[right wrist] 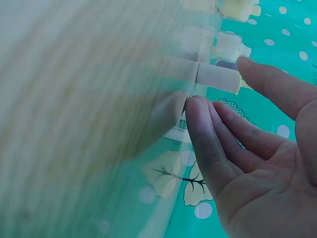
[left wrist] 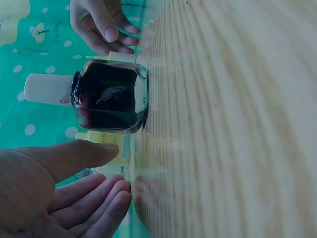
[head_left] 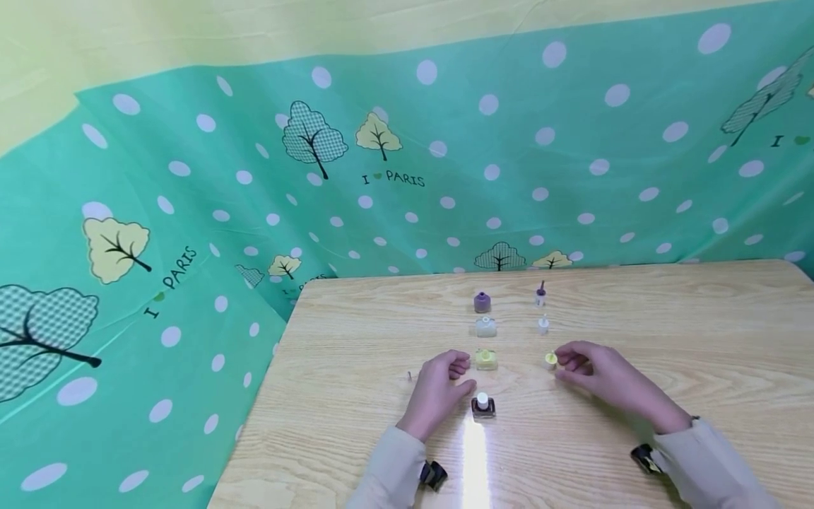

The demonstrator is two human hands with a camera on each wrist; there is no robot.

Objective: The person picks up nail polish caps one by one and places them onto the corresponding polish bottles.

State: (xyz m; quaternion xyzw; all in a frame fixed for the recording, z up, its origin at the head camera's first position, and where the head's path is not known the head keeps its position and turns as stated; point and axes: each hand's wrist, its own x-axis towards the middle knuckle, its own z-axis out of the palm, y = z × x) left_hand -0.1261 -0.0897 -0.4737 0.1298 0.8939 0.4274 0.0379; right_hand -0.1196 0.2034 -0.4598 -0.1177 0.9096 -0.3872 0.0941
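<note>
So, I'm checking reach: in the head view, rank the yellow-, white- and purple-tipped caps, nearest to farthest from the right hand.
1. Yellow-tipped cap, beside the right hand.
2. White-tipped cap, beyond it.
3. Purple-tipped cap, at the far end.

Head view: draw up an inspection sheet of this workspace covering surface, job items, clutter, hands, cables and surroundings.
Surface: wood-grain table, with a bright glare streak toward its front.
Job's things: uncapped purple bottle, pale bottle and yellow bottle in a column; to their right, purple-brushed cap, pale-brushed cap and yellow-brushed cap, brushes up; dark bottle nearest, its white cap on.
Clutter: one tiny object left of the left hand, too small to identify.
Hands: left beside the yellow bottle, right hand at the yellow-brushed cap; neither grips anything.
Cables: nothing seen.
Surroundings: green dotted curtain with tree prints, behind and at left.
</note>
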